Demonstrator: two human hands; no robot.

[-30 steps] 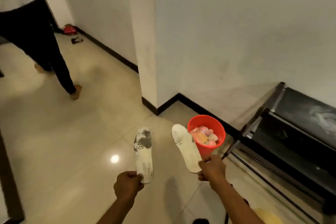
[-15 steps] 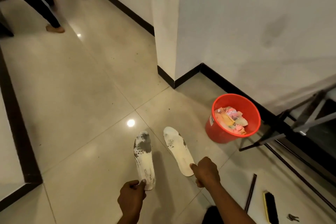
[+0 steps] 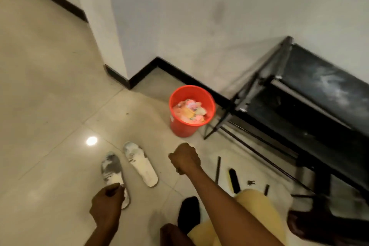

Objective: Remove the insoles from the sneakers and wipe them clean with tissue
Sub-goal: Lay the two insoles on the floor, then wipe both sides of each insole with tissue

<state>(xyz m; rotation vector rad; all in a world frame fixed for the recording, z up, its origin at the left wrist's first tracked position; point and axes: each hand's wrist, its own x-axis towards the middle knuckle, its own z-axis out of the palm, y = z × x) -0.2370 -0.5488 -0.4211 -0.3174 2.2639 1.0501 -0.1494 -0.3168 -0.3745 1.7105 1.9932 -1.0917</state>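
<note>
The greyer insole (image 3: 111, 171) lies flat on the floor (image 3: 50, 106) in front of the person, its long axis running away from them with the toe end far and leaning slightly left. The left hand (image 3: 106, 203) sits over its heel end, fingers curled there in what looks like a pinch. The whiter insole (image 3: 140, 164) lies just beside it on the right, parallel, apart from it and free of any grasp. Its heel end is the near one and points toward the gap between the two hands. The right hand (image 3: 185, 158) hovers off to the right of that insole, clenched into a fist with nothing visible in it. Of the two hands it seems the nearer to the whiter insole's heel, so a reach down and left would probably meet it.

Half a second ago the right hand pinched the whiter insole's heel. It has since let go and drawn away to the right. A second ago both insoles were held up in the air. Now both are down on the tiles.

The red bucket (image 3: 212, 104) stands beyond the insoles, well apart, with crumpled scraps inside. No tissue can be picked out for certain, so the wiping step appears not yet begun.
</note>
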